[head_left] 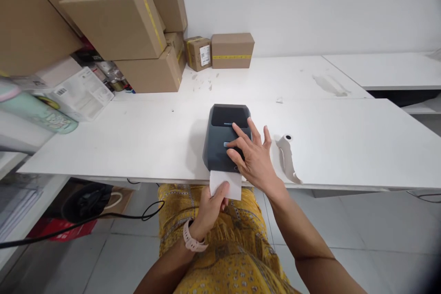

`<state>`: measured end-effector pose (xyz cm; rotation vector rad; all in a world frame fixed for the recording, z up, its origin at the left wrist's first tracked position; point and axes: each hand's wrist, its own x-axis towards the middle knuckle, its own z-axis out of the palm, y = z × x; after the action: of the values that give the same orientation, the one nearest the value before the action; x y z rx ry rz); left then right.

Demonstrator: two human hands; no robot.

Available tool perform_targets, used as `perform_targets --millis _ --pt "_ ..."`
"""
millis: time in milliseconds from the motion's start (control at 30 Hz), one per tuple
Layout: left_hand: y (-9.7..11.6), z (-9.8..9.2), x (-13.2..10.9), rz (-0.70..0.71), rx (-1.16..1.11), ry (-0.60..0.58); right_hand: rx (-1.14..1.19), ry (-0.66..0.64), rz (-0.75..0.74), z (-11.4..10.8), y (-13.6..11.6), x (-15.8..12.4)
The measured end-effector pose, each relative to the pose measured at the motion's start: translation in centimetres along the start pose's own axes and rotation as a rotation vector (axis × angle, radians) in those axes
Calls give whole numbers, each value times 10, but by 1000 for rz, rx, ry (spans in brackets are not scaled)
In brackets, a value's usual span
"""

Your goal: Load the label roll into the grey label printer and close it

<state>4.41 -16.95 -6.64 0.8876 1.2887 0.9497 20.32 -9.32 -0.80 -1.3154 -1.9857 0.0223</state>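
Grey tiled floor (120, 257), foremost. Left hand (209, 206), pink wristband (193, 239), pinching white paper (236, 186) that extends from the near side of the printer (215, 156). Printer: dark, at the front edge of the counter (344, 147). Right hand (257, 161): fingers spread, grasping nothing, one fingertip at the printer's pale button (225, 144). Paper roll (285, 151), right, strip trailing. Counter: white, residue patches (330, 85) toward the rear. Cardboard boxes (110, 27), yellow-taped, rear left. White wall (310, 9) behind.

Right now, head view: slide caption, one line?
Left hand pinches white paper at the edge of a dark printer, right hand over its top, small paper roll alongside on the white table.
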Motion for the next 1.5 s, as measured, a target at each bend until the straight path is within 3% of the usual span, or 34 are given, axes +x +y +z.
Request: perform_targets --millis 67,133,233,333,433,600,733,900,1033,1200,1300,1400,1500 --pt "2 -6 -2 81 -13 80 16 -8 -3 2 1 2" --pt "7 -14 -1 266 -12 239 24 18 0 7 1 0" --pt "19 -25 9 529 46 426 83 161 46 20 1 -13" --pt "28 -30 25 597 155 284 303 332 188 41 2 -34" --pt "28 -29 38 592 206 126 524 415 377 61 1 -52" --pt "20 -29 47 627 246 134 639 424 525 74 0 -63" --pt "33 -29 49 767 298 135 586 399 510 59 0 -55" --pt "75 -29 72 893 137 93 338 338 331 16 2 -11" --pt "104 -32 111 832 -37 65 284 370 159 -12 18 56" --pt "98 -41 158 528 142 -78 322 409 172 -17 59 143" --pt "89 -42 170 453 143 -219 291 368 187 -12 88 182" --pt "88 -43 168 448 156 -267 253 333 201 -11 101 198" --pt "91 -44 163 431 327 -148 97 490 71 -14 90 184"
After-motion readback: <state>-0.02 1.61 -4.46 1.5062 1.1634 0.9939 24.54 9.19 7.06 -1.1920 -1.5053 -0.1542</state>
